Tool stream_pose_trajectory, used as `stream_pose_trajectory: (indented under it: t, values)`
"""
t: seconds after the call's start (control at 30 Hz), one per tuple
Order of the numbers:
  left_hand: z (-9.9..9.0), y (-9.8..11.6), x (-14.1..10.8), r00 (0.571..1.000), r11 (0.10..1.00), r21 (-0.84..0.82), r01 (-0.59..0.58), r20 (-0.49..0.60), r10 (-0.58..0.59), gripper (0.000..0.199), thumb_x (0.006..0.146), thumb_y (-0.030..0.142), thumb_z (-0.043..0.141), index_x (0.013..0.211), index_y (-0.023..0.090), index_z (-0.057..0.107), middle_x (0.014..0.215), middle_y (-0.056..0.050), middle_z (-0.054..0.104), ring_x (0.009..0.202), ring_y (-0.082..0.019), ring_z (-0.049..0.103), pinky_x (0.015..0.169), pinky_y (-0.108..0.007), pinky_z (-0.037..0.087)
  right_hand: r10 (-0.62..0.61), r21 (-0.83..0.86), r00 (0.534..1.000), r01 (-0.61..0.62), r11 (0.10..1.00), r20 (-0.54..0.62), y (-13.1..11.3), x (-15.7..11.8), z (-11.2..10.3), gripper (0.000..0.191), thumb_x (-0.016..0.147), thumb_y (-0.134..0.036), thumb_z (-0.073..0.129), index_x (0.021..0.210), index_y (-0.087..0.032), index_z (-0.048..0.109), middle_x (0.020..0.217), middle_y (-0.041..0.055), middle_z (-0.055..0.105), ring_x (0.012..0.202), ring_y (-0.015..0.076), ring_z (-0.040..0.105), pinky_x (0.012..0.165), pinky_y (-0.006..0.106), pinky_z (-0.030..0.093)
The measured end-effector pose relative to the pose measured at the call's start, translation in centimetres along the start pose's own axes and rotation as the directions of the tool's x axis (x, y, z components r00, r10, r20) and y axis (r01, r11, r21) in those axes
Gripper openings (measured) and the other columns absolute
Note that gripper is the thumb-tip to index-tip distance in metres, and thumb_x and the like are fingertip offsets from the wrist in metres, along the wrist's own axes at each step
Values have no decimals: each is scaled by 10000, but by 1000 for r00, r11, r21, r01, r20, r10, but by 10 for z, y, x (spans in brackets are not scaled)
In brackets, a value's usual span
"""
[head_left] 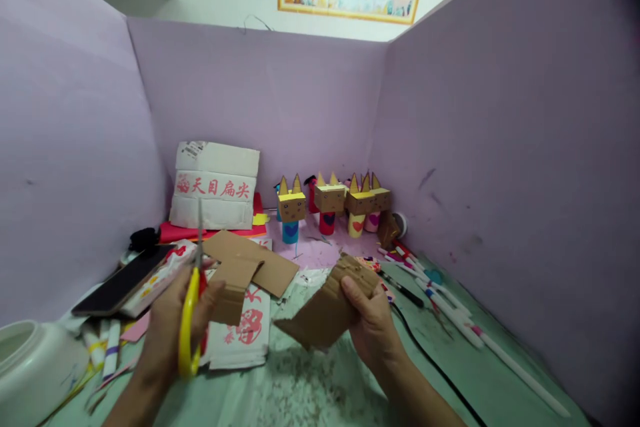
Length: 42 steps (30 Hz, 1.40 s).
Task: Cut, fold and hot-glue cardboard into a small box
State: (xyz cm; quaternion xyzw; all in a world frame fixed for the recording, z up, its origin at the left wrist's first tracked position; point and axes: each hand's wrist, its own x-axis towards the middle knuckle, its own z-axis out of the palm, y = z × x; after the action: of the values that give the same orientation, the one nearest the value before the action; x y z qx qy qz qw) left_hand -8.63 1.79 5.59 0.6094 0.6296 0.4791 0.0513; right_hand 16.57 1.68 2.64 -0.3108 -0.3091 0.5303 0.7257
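My left hand (175, 320) is closed around a pair of scissors (189, 330) with yellow and red handles, the blades pointing up. A folded piece of brown cardboard (237, 280) touches the fingertips of that hand; whether they also grip it I cannot tell. In my right hand (373, 320) a torn-edged piece of cardboard (325, 313) is pinched under the thumb, held above the green table cover (310, 387). Behind the left hand lies a flat cardboard sheet (280, 270), with a white printed carton piece (240, 347) underneath.
Several cardboard-headed figures (291, 207) with pointed ears stand at the back. A printed white carton panel (215, 183) leans on the purple wall (260, 87). A black phone (123, 280) and white jar (35, 367) are left; markers (450, 310) and a black cable (430, 363) right.
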Motion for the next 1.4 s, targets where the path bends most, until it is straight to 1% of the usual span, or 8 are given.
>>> stream_pose_trajectory:
  t: [0.1,0.23,0.33,0.53,0.8,0.97,1.07,1.4]
  values:
    - [28,30,-36,983,992,-65,-105,147,113,333,887,416,413,1155,259,532,540,32,583,407,-176,552,421,-270,455,-98,-58,995,98,994,-2,4,3,-3,361,610,-358,830,921,-217,713,853,24,767,781,235,695,735,339,538]
    - [55,42,-64,892,913,-79,-401,192,409,428,882,244,370,1308,268,407,955,-72,700,893,-249,681,785,-336,544,-82,-100,996,84,991,24,7,3,-6,333,616,-388,823,870,-190,740,828,52,768,768,254,692,725,360,535]
    - [57,36,-62,820,851,-17,-525,257,511,539,876,182,356,1410,226,303,1201,-141,623,1140,-274,588,930,-376,498,-90,-115,995,94,989,43,8,1,-8,312,616,-390,821,838,-185,746,793,47,758,744,242,677,694,343,528]
    - [46,26,-51,686,761,58,-647,480,547,720,845,156,414,1496,176,106,1115,-177,646,1045,-296,640,817,-368,561,-65,-143,993,79,987,102,12,-6,-7,256,603,-350,833,776,-188,738,655,-3,707,615,181,625,589,277,496]
    - [47,26,-54,684,705,185,-685,499,533,765,844,167,413,1487,170,-2,1201,-205,594,1028,-312,635,773,-380,565,-3,-137,985,27,990,170,16,-9,-3,274,594,-370,836,770,-178,748,650,4,704,600,171,621,583,267,490]
    - [51,28,-60,764,750,254,-611,435,476,775,811,94,394,1484,207,26,1180,-170,610,989,-292,647,749,-361,552,9,-148,985,17,989,170,16,-9,-3,296,564,-382,848,738,-167,743,618,4,692,578,156,608,563,248,484]
    - [54,26,-63,762,764,207,-611,416,497,742,837,95,379,1483,219,36,1105,-142,640,948,-272,659,743,-340,551,4,-156,985,23,987,174,17,-9,-5,290,567,-382,850,733,-170,744,625,-1,690,584,145,603,564,235,486]
    - [66,20,-70,809,846,126,-518,393,437,622,813,99,363,1428,176,324,1025,-138,692,780,-255,686,663,-315,543,14,-144,986,10,990,168,20,-9,-6,298,570,-378,854,754,-171,743,632,-15,687,588,131,598,567,218,477]
